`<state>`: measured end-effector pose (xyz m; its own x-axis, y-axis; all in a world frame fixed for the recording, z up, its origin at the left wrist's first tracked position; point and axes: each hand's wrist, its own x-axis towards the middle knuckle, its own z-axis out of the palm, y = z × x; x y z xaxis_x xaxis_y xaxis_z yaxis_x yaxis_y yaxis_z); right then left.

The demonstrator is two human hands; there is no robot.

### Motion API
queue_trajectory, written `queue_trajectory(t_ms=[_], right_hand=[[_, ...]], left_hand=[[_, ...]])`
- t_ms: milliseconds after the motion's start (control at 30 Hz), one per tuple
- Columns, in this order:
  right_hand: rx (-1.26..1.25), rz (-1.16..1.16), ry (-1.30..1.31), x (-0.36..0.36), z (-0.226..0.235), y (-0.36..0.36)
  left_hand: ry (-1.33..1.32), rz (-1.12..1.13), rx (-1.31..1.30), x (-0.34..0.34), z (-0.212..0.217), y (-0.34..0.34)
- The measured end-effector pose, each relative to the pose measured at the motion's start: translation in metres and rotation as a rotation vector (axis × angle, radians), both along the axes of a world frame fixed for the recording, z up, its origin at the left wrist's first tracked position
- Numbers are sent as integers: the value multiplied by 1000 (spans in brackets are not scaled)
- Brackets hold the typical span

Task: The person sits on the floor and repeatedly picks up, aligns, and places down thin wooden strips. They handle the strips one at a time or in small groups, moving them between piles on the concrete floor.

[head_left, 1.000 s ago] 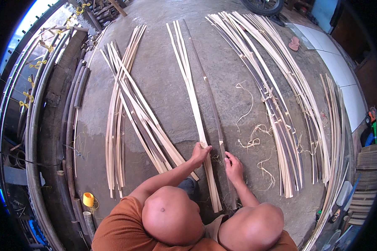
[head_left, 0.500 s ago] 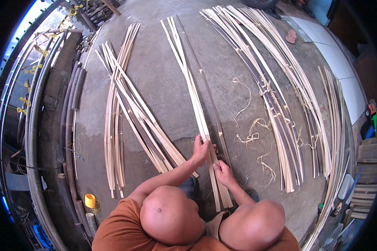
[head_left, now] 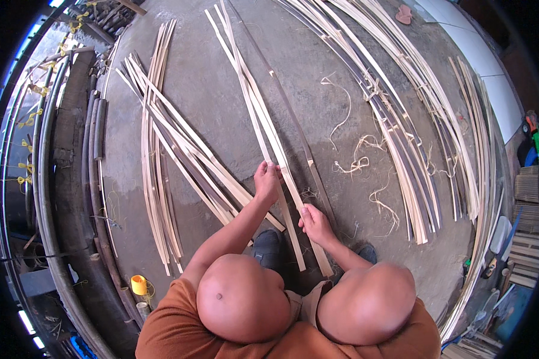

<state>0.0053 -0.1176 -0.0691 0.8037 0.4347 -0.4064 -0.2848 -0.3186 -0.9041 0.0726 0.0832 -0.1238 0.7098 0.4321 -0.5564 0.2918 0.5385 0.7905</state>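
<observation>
Pale bamboo strips (head_left: 263, 128), bundled, are lying lengthwise on the concrete floor (head_left: 221, 102) straight ahead of the squatting person. Left hand (head_left: 267, 181) is closing its fingers over the bundle near its close end; right hand (head_left: 315, 223) is gripping the same strips just beside, slightly lower. Further strip piles (head_left: 173, 149) are lying left; curled shavings (head_left: 365, 158) are lying right.

Strips' (head_left: 263, 128) far ends cut off (top edge).

One head-worn fisheye looks steeply down, close above knees (head_left: 305, 299) and concrete floor (head_left: 329, 66).
</observation>
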Motion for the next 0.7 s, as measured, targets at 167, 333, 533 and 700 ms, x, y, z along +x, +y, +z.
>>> queue_trajectory(t_ms=[167, 333, 533, 700], right_hand=[[131, -66, 12, -5, 5, 9], [68, -71, -80, -6, 3, 2], [83, -88, -161, -13, -2, -2], [71, -84, -47, 15, -3, 9]], left_hand=[[-60, 71, -72, -4, -18, 2], [12, 27, -95, 4, -18, -5], [72, 111, -166, 6, -2, -9], [27, 54, -178, -2, 2, 3]])
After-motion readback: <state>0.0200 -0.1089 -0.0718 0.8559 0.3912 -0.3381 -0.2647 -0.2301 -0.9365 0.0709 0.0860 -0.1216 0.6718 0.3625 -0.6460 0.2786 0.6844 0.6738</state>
